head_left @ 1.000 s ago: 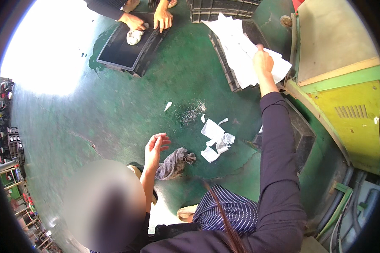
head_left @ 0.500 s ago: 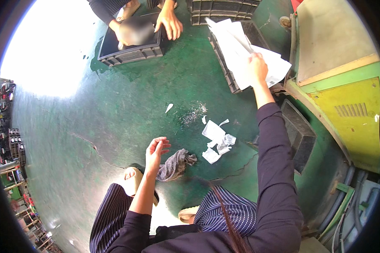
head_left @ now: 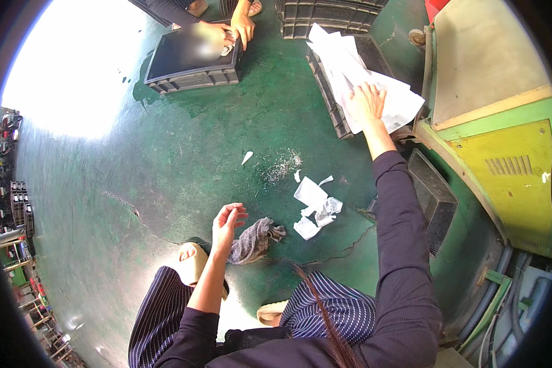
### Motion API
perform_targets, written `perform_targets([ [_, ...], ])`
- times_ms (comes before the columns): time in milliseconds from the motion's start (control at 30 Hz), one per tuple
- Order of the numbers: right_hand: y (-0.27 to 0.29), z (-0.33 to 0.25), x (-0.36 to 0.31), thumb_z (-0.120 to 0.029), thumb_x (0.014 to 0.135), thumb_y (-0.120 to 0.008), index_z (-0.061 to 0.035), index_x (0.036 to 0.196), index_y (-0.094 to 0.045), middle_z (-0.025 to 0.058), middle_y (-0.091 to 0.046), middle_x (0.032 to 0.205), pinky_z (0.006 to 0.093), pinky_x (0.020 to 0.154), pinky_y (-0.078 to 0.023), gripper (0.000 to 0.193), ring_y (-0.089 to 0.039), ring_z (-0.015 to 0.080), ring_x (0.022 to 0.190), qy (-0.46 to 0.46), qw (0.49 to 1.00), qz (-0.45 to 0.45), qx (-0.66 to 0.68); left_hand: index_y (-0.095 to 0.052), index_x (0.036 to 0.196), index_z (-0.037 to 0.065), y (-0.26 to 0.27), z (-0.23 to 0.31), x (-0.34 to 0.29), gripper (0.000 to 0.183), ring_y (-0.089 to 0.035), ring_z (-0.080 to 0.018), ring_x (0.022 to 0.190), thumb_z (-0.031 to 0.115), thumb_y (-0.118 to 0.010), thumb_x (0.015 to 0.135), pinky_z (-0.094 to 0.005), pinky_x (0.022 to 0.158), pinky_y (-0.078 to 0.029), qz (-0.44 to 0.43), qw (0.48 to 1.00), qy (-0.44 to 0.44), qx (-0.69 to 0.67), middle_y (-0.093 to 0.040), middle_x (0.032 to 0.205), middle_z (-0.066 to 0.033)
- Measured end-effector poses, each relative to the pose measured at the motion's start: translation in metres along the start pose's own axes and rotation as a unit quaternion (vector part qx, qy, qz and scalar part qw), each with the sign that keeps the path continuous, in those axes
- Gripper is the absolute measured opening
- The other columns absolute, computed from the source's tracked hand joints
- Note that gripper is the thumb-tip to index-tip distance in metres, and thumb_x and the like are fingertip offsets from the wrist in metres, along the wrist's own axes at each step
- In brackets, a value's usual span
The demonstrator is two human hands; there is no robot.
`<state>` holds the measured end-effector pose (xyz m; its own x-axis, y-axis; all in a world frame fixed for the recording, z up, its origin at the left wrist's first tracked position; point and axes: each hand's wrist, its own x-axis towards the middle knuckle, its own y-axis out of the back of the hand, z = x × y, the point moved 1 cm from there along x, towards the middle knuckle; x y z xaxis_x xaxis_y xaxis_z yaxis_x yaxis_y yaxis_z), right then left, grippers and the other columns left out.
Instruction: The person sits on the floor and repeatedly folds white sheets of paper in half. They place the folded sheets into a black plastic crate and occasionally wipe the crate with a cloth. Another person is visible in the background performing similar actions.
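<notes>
White paper sheets (head_left: pixel 394 98) lie in a loose pile across a dark plastic crate (head_left: pixel 326 86) at the far right. My right hand (head_left: pixel 367 101) rests on top of them, palm down with its fingers spread. Nearer to me, my left hand (head_left: pixel 228 221) hovers with loosely bent fingers and nothing visible in it. A crumpled grey cloth (head_left: pixel 254 240) lies on the floor just beside and below it. Torn white paper scraps (head_left: pixel 313 196) lie on the floor between my two arms.
Small pale crumbs (head_left: pixel 282 164) dot the green floor (head_left: pixel 165 159). Across from me, another person's hands (head_left: pixel 242 27) work at a black crate (head_left: pixel 196 78). More stacked crates (head_left: pixel 325 18) stand behind. A yellow-green machine (head_left: pixel 503 165) and a dark tray (head_left: pixel 432 196) border the right side.
My right hand has let go of the lifted sheets and flattened onto them; they have settled on the crate. The other person's hands have shifted to the right. My left hand has barely moved.
</notes>
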<state>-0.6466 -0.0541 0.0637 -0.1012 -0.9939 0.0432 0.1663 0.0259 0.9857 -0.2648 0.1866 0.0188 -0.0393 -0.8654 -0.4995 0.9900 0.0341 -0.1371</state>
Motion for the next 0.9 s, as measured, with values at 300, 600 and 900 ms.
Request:
perform_targets([
  [300,0.02,-0.014,0.024,-0.029,0.076,-0.058,-0.0041,0.106,-0.061,0.0201,-0.061,0.103,0.0423,0.085,-0.046,0.038,-0.059,0.0335,0.098,-0.14,0.968,-0.068,0.199,-0.057,0.104,0.009,-0.001,-0.003,-0.002,0.018,-0.058,-0.0117,0.087,0.02,-0.049,0.092,-0.026,0.074,-0.044,0.001,1.0,0.007,-0.008,-0.06,0.097,-0.0017],
  [600,0.127,0.092,0.045,-0.028,0.08,-0.055,-0.0095,0.119,-0.054,0.0188,-0.057,0.113,0.0397,0.091,-0.042,0.044,-0.053,0.0318,0.108,-0.148,0.962,0.09,0.211,-0.057,0.104,0.01,0.002,-0.006,0.002,0.019,-0.058,-0.0132,0.088,0.021,-0.049,0.091,-0.028,0.073,-0.046,-0.017,1.0,0.004,-0.015,-0.059,0.096,-0.002],
  [900,0.231,0.196,0.063,-0.028,0.082,-0.052,-0.0054,0.113,-0.056,0.0211,-0.061,0.101,0.0401,0.086,-0.044,0.039,-0.057,0.0339,0.099,-0.107,0.972,0.18,0.11,-0.057,0.103,0.01,-0.012,0.0,0.01,0.018,-0.058,-0.0126,0.086,0.021,-0.049,0.091,-0.0276,0.073,-0.046,-0.045,0.999,-0.001,-0.004,-0.059,0.096,-0.0019],
])
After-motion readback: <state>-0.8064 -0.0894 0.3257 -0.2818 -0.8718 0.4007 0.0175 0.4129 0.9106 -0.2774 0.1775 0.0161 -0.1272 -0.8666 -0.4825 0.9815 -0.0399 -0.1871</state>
